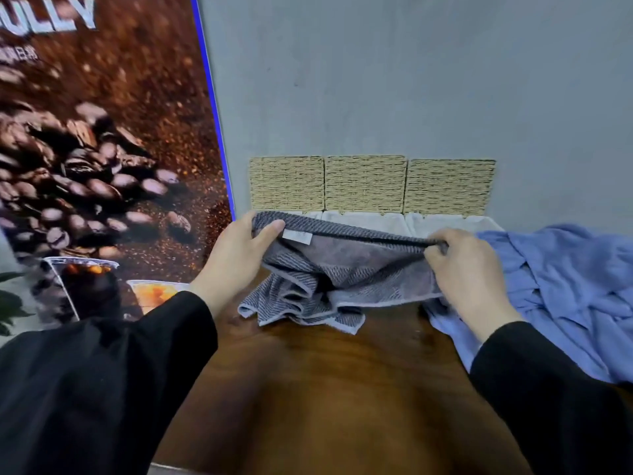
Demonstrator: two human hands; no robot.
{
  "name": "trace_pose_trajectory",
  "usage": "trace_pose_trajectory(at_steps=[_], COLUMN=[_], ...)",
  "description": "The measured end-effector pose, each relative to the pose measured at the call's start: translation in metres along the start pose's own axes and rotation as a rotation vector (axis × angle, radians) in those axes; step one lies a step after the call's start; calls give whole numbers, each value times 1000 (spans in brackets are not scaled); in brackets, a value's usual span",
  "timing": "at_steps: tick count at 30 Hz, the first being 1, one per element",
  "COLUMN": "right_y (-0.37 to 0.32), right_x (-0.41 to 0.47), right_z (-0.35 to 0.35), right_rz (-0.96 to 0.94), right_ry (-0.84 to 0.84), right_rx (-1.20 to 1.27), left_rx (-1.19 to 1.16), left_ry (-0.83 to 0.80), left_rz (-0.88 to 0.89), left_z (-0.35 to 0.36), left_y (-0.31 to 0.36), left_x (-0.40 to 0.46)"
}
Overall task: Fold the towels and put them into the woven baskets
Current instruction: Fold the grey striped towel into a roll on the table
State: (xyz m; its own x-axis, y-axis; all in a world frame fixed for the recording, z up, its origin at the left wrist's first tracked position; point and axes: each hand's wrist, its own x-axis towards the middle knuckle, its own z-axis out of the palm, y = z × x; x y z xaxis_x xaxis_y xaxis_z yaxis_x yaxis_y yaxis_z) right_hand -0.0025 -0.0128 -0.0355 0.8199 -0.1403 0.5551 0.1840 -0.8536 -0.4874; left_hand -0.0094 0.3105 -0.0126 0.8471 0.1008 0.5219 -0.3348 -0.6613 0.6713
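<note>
Both hands, left and right, pinch the ribbed grey towel stretched above the dark wooden desk, unfolded. The crumpled blue towel waits; three woven straw baskets look unfilled.

Likely a café: coffee-bean poster beside a wooden table.

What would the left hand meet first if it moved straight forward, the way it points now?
Probably the leftmost woven basket: the left hand, gripping the grey towel, points toward it, though depth is unclear.
</note>
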Motion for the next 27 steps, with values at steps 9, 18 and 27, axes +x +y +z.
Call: trace_pose_trajectory(at_steps=[9, 18, 27], right_y=[-43, 11, -5], right_x=[34, 12, 120], right_z=[-71, 9, 53], right_rz=[-76, 492, 450], right_ry=[357, -262, 59], right_rx=[90, 767, 849], left_rx=[-123, -141, 204], left_ry=[343, -130, 42], left_rz=[60, -250, -115], left_z=[-56, -1, 13], left_y=[37, -63, -64], left_x=[36, 18, 134])
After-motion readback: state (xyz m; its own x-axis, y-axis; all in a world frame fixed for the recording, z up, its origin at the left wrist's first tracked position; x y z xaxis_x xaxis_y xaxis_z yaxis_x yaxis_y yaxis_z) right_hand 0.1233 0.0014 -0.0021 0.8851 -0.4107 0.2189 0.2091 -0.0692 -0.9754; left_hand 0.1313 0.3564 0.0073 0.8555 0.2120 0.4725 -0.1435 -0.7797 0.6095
